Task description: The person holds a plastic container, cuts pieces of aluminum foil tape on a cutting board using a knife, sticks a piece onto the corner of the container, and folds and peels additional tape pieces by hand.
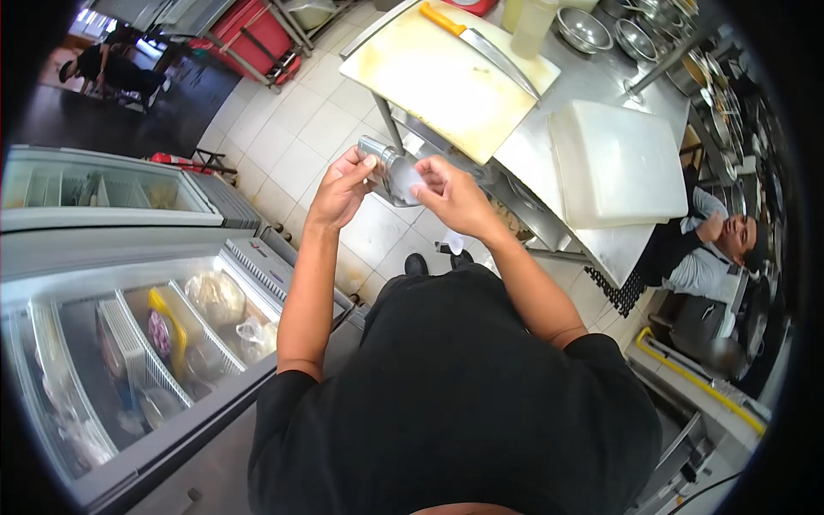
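My left hand (342, 190) is closed around a clear, roughly cylindrical container (375, 151), held tilted in front of my body. My right hand (453, 199) meets it from the other side, thumb and fingers pinching the edge of a whitish, translucent round piece (405, 178). This piece lies against the container's near end; whether it is a lid or part of the container I cannot tell. Both hands are above the tiled floor, just left of a cutting board (412, 64). A knife (491, 53) with an orange handle rests on that board.
A steel table (524, 163) on my right carries a large white plastic box (618, 163) and metal bowls (585, 31). Left of me is a chest freezer (193, 421) with bagged items in wire baskets. One person (699, 249) is at right, another (107, 69) far left.
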A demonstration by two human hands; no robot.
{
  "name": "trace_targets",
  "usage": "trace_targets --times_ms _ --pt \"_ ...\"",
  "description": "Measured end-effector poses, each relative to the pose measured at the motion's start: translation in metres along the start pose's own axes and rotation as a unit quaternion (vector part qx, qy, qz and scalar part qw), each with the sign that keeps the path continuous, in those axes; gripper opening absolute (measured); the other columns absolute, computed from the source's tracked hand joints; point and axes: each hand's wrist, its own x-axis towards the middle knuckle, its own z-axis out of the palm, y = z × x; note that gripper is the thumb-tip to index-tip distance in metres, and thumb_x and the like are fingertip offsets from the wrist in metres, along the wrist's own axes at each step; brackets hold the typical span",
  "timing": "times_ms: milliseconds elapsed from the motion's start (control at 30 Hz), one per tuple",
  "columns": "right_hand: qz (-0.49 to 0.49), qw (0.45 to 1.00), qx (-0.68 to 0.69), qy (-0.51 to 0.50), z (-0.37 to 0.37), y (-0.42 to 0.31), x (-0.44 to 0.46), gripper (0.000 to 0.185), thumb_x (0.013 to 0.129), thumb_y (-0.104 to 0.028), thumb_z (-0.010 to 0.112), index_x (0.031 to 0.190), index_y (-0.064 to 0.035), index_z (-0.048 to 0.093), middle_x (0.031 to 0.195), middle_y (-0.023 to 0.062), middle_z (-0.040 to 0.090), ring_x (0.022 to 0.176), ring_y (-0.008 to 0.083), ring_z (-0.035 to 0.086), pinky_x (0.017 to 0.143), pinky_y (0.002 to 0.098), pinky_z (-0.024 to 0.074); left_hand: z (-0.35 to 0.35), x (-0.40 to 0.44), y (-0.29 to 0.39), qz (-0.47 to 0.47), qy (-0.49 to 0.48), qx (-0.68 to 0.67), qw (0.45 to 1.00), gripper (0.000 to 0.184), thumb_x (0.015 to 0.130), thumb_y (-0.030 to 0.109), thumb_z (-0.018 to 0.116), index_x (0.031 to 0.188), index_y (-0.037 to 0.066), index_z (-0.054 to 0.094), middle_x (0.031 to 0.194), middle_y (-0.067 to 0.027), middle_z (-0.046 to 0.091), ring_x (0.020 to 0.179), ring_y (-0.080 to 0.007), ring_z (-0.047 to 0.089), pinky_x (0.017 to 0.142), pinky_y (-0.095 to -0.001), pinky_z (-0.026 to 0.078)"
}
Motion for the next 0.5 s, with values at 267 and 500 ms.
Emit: trace_targets --times_ms 267,500 --pt "-0.054 0.955 -0.208 0.204 -0.01 -0.003 -0.016 0.01 0.086 -0.007 0.063 0.093 0.0001 0.059 0.081 0.0078 0.061 0.072 0.0161 0.057 0.065 0.0301 0.0453 0.018 0.018 -0.006 -0.051 0.026 0.138 0.989 0.019 0.095 0.024 0.06 0.108 0.01 0.061 0.098 -0.0004 0.065 0.092 -0.0096 0.059 0.078 -0.0295 0.046" --pt "0.044 0.991 0.129 -0.004 -0.031 -0.017 -0.036 0.012 0.089 -0.009 0.057 0.1 -0.0032 0.057 0.089 -0.0037 0.057 0.082 0.0074 0.052 0.074 0.0232 0.0433 0.032 0.025 -0.01 -0.049 -0.073 0.043 0.995 0.021 0.094 0.019 0.062 0.109 0.004 0.061 0.098 -0.0015 0.066 0.09 -0.0078 0.059 0.08 -0.0241 0.045"
